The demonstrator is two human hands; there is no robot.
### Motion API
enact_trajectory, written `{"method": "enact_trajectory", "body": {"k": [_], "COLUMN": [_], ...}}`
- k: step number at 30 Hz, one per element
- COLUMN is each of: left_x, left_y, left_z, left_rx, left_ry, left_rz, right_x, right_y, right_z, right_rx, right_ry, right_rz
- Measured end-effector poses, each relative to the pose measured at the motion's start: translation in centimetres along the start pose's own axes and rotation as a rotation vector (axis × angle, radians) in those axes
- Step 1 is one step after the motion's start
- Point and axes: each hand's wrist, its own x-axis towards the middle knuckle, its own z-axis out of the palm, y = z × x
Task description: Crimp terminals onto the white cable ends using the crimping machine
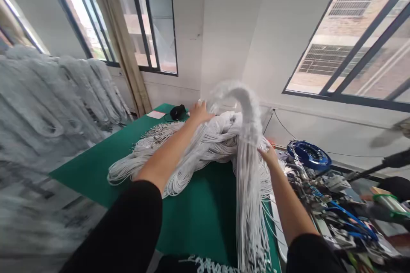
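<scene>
A thick bundle of white cables (249,179) rises in an arch over the table. Its curved top is blurred and looks wrapped in clear film, and its long loose strands hang toward me. My left hand (201,113) is closed at the arch's far left end, its fingertips partly hidden. On the bundle's right side, my right hand (268,154) grips it, with the fingers partly behind the strands. Beneath and behind lies a heap of coiled white cables (182,179), with small connector ends gathered at the left.
The green table (198,217) carries a black object (177,112) and a paper (156,114) at the back. Wrapped cable bundles (48,98) hang at left. At right stand a machine (336,204) with tubing, a blue round part (309,155), and part of another person (395,187).
</scene>
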Motion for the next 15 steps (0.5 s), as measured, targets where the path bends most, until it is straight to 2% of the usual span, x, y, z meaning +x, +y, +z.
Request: {"method": "enact_trajectory", "body": {"k": [2,4,5,7,10,12,15], "left_x": [-2.6,-6.0,-7.6,-10.2,-11.9,-11.8,-11.4], "left_y": [-3.0,-7.7,-10.2,-14.6,-18.3,-19.3,-20.0], "left_z": [5.6,10.9,13.1,16.8,20.1,21.3,22.3], "left_rx": [0.051,0.124,0.154,0.195,0.208,0.177,0.104], "left_ry": [-0.046,-0.094,-0.112,-0.072,0.034,0.086,0.103], "left_rz": [-0.006,-0.077,-0.121,-0.093,-0.054,-0.044,-0.035], "right_x": [-3.3,-6.9,-8.6,-11.5,-14.6,-16.5,-19.7], "right_y": [4.6,9.6,11.9,15.5,17.7,17.5,15.9], "right_z": [2.6,4.9,5.9,7.5,8.7,9.0,9.2], "right_rx": [-0.083,-0.169,-0.179,-0.181,-0.164,-0.169,-0.186], "right_ry": [-0.049,-0.136,-0.161,-0.190,-0.114,-0.056,-0.028], "right_rz": [0.138,0.253,0.282,0.317,0.282,0.249,0.261]}}
